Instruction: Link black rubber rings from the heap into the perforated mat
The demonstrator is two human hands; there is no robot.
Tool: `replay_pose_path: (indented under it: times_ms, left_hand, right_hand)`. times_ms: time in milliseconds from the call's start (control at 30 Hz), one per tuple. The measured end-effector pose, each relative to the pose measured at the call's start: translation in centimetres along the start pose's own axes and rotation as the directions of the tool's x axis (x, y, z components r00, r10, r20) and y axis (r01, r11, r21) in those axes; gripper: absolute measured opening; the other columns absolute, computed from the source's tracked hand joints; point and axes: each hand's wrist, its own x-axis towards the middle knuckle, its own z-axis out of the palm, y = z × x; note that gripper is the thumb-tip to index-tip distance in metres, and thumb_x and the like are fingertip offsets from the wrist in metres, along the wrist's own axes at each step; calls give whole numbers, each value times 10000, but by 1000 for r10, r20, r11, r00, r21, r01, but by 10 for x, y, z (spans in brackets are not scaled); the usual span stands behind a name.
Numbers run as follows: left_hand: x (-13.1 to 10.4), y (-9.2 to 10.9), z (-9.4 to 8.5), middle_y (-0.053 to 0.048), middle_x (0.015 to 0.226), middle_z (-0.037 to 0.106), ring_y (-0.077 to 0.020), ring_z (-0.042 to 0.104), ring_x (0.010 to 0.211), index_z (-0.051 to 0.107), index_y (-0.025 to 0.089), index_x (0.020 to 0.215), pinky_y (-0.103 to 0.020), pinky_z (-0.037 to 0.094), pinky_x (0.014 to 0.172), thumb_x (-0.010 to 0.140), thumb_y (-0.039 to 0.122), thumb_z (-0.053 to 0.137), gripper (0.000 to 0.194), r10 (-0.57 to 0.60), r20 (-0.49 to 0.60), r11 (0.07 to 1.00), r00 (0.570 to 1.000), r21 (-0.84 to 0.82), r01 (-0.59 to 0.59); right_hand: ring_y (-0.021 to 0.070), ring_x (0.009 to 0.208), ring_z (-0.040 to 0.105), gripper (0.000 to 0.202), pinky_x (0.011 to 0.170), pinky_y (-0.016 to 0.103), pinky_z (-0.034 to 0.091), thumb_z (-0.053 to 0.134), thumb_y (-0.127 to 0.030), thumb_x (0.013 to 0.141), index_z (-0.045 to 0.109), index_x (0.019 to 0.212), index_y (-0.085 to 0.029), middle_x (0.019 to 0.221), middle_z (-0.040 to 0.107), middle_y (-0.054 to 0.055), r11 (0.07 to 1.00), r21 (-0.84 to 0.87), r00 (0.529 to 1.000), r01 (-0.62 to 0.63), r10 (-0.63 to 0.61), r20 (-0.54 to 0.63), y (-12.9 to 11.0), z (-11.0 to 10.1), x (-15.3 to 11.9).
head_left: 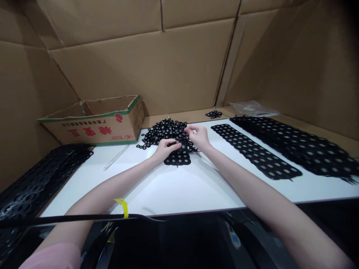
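Observation:
A short black rubber sheet (178, 157) punched with round holes lies on the white table (179, 186) in front of me. My left hand (165, 148) presses on its upper left part, fingers curled over it. My right hand (198, 136) pinches the sheet's far edge with thumb and fingertips. Just behind both hands sits a heap of small black rubber rings (164, 131), some scattered at its left edge.
Long perforated black sheets lie to the right (254, 150) (303, 145). Stripped black webbing (33, 179) is piled at the left edge. An open cardboard box (98, 121) stands at back left, a thin clear rod (116, 157) beside it. Cardboard walls surround the table.

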Motion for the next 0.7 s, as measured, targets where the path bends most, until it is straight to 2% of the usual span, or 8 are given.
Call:
replay_pose_path:
  times_ms: [67, 133, 300, 367, 433, 533, 600, 700]
  left_hand:
    - [-2, 1, 0, 25, 614, 554, -123, 489, 633, 637, 131, 661, -233, 339, 606, 746, 412, 635, 294, -20, -1, 1000, 1000, -15, 20]
    - [-3, 2, 0, 24, 631, 569, -124, 499, 644, 642, 131, 683, -231, 349, 616, 750, 411, 633, 288, -18, -39, 1000, 999, -15, 17]
    - [-3, 7, 1, -15, 797, 669, -165, 571, 765, 685, 142, 826, -248, 399, 712, 748, 405, 649, 276, 25, -75, 999, 997, 35, -22]
    - [-4, 10, 0, -38, 883, 684, -180, 588, 837, 692, 150, 882, -260, 409, 768, 759, 383, 647, 267, 61, -60, 997, 996, 41, -58]
    - [-2, 12, -3, -48, 910, 683, -182, 590, 863, 690, 154, 894, -266, 410, 793, 763, 356, 651, 244, 91, -71, 995, 993, 57, -87]
    - [5, 13, -10, -54, 917, 676, -180, 587, 870, 673, 153, 877, -274, 412, 802, 754, 324, 665, 210, 94, -117, 994, 989, 65, -87]
    - [12, 12, -15, -52, 921, 668, -177, 587, 867, 651, 153, 883, -277, 419, 803, 736, 310, 681, 217, 90, -135, 996, 987, 39, -85]
    - [26, 11, -23, -38, 905, 649, -164, 586, 828, 619, 159, 888, -272, 431, 780, 689, 296, 719, 261, 100, -171, 995, 980, -3, -102]
  right_hand:
    - [185, 610, 591, 210, 590, 290, 434, 506, -234, 763, 633, 604, -182, 625, 663, 35, 991, 84, 980, -101, 113, -164, 8, -10, 7]
    - [185, 605, 598, 217, 612, 292, 449, 519, -275, 773, 640, 626, -171, 607, 659, 41, 989, 99, 970, -110, 129, -207, 13, -16, 12]
    - [195, 702, 628, 179, 735, 327, 465, 563, -298, 777, 704, 788, -187, 766, 720, 44, 1000, -3, 1000, -18, 18, -7, 10, 5, 16]
    - [208, 796, 640, 176, 799, 348, 457, 582, -258, 769, 712, 876, -205, 858, 730, 45, 999, -34, 993, 17, -13, 121, 8, 16, 22]
    - [226, 915, 621, 194, 862, 375, 435, 574, -241, 781, 707, 920, -222, 947, 720, 50, 996, -63, 986, 59, -48, 161, 5, 21, 30]
    - [238, 974, 578, 212, 889, 396, 411, 510, -266, 835, 689, 935, -213, 997, 685, 72, 986, -109, 992, 126, -129, -18, -4, 13, 39]
    - [220, 872, 574, 246, 833, 369, 420, 451, -305, 878, 674, 839, -207, 876, 660, 71, 977, -135, 973, 165, -184, -141, -17, 1, 37]
    - [194, 736, 530, 297, 728, 326, 418, 425, -353, 894, 586, 689, -211, 711, 583, 47, 961, -130, 951, 242, -262, -164, -34, -14, 22]
